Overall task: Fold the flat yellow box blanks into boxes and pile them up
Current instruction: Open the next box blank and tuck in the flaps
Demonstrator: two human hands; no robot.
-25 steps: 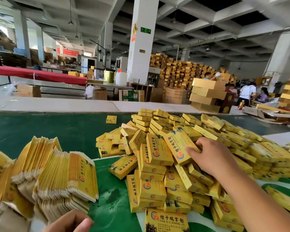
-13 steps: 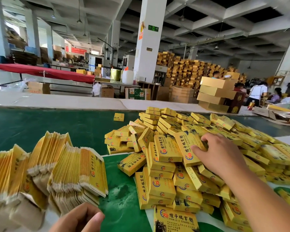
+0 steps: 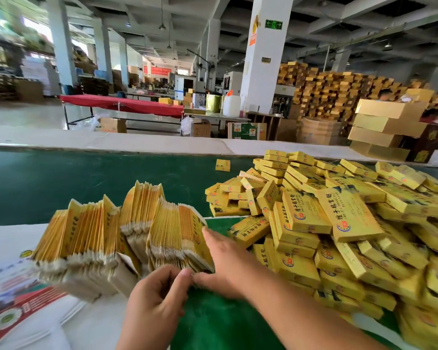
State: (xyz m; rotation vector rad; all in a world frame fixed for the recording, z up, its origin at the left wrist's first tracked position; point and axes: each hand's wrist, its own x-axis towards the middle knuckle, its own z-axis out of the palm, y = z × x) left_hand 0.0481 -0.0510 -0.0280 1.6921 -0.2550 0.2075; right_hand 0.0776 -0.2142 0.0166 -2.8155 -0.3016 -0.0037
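Note:
A thick row of flat yellow box blanks (image 3: 116, 238) stands on edge at the left of the green table. A big heap of folded yellow boxes (image 3: 339, 223) covers the right side. My right hand (image 3: 225, 261) reaches across to the right end of the row, its fingers spread against the outermost blank and its thumb at the blank's lower corner. My left hand (image 3: 159, 296) is curled just below that end, its fingertips touching the lower edges of the blanks. Whether either hand has a firm hold on a blank I cannot tell.
A single folded box (image 3: 223, 164) lies alone on the green table top (image 3: 86, 180) further back. Printed sheets (image 3: 23, 306) lie under the blanks at the left. Beyond the table are a red-covered bench (image 3: 122, 103), a white pillar (image 3: 263, 59), stacked cartons (image 3: 384, 127) and people at the far right.
My right hand left the heap of folded boxes and swung left to the end of the blank row. My left hand rose to the same spot. The view shifted left.

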